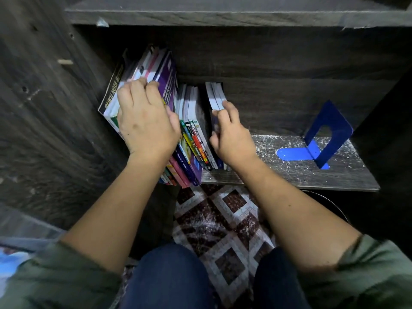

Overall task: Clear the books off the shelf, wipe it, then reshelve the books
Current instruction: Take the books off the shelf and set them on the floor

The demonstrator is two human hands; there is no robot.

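A row of upright books stands at the left end of a dark wooden shelf (289, 175). My left hand (145, 117) grips the tops of the leftmost, taller books (160, 70), which lean out over the shelf's front edge. A middle group of thin colourful books (196, 139) stands between my hands. My right hand (229, 134) pinches the rightmost few thin books (215, 92), with the thumb on their left side and the fingers on the right. The bare part of the shelf board is speckled with white dust.
A blue metal bookend (323, 134) stands on the right part of the shelf. The cabinet's side wall (55, 108) rises on the left and another shelf board (223, 14) lies above. A patterned rug (223, 219) covers the floor below, by my knees.
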